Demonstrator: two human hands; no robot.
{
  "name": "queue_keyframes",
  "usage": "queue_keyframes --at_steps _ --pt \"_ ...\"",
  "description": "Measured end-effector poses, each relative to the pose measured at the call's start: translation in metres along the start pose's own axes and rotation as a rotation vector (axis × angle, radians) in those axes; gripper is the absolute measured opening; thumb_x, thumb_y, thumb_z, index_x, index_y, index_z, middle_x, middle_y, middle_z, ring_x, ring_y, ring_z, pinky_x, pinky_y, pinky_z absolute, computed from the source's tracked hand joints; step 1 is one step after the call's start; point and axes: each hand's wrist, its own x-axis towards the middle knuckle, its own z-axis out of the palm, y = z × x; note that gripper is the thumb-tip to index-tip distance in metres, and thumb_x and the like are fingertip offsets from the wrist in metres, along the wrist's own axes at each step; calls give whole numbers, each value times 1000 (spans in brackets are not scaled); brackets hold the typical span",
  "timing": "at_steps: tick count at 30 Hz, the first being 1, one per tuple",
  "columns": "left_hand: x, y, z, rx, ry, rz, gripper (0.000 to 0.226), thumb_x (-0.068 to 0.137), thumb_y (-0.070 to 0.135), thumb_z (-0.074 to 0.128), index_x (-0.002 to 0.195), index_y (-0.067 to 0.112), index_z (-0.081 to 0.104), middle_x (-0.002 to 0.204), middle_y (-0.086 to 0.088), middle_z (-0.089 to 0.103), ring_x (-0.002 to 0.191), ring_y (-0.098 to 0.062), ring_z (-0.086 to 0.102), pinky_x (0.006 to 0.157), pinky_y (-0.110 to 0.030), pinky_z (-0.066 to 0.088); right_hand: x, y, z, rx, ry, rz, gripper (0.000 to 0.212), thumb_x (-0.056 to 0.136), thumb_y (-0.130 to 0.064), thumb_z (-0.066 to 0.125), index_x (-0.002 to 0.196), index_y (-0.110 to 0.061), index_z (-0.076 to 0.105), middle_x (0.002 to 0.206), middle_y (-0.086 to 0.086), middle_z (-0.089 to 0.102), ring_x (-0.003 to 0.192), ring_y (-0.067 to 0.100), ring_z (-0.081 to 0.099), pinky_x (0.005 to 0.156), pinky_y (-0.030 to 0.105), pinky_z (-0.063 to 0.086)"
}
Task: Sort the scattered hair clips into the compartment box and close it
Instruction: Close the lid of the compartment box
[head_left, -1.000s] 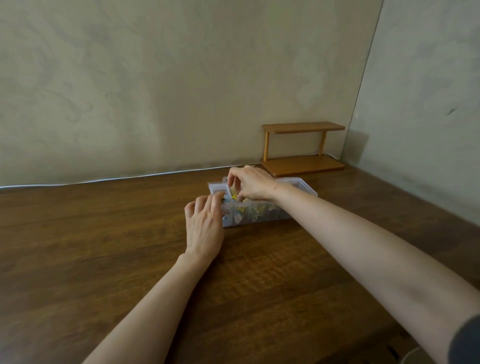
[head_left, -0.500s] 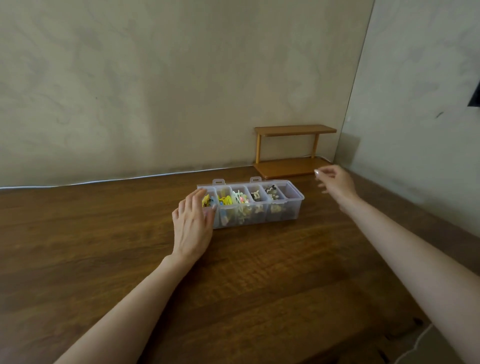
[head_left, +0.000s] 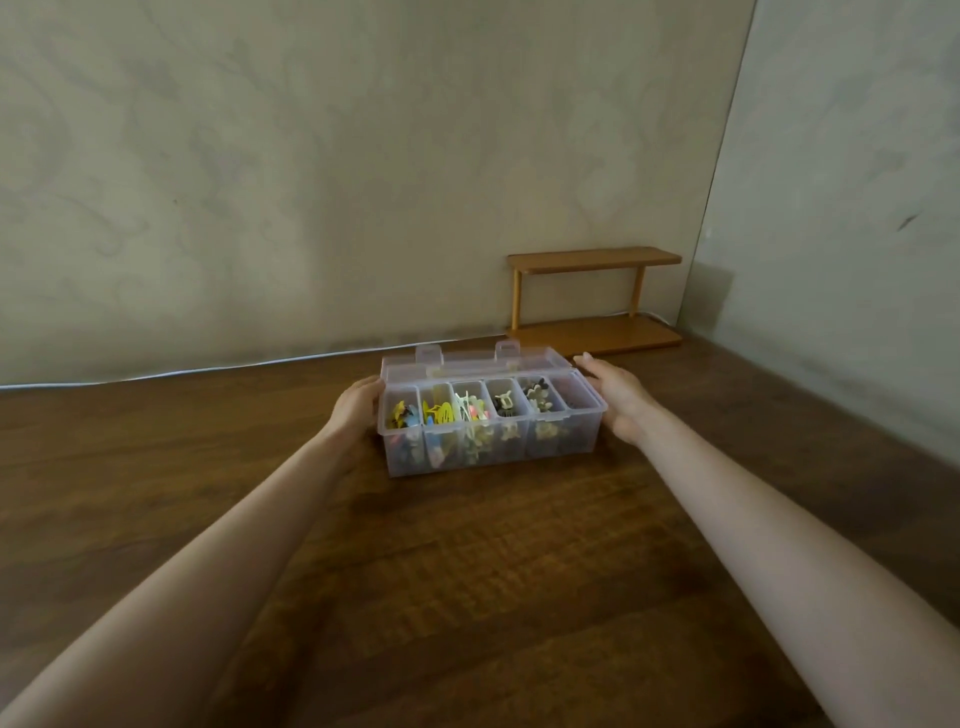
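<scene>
Head view, compartment box (head_left: 563, 441) of hair clips (head_left: 441, 414), left hand (head_left: 356, 410) curled on its end, right hand (head_left: 618, 402) flat against the other.

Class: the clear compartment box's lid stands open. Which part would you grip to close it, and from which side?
Grip the lid by its free far edge, at the two latch tabs, reaching over the box from above. It is hinged along the back wall and tilts away, so fingers hooked behind that edge can probably swing it forward.
</scene>
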Motion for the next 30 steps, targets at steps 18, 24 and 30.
queue_keyframes --at_steps 18,24,30 --pt "-49 -18 -12 -41 -130 280 50 95 49 28 136 22 39 135 2 46 118 -12 48 100 -29 37 -38 9 -21 -66 -138 -277 48 95 -50 38 134 -24 49 136 -7 52 125 14 45 104 39 32" --pt "-56 -22 -13 -72 -206 231 53 93 33 45 142 26 27 140 2 40 108 -11 51 74 -20 45 -50 18 -15 -150 -106 -278 47 93 -29 52 139 -23 43 132 -3 50 108 7 49 79 27 42" --pt "-63 -19 -10 -47 -165 254 46 95 27 43 139 26 30 135 1 42 117 -19 49 94 -37 45 -54 19 -14 -96 -104 -273 36 93 -18 51 127 -29 53 125 -4 55 114 15 51 88 34 44"
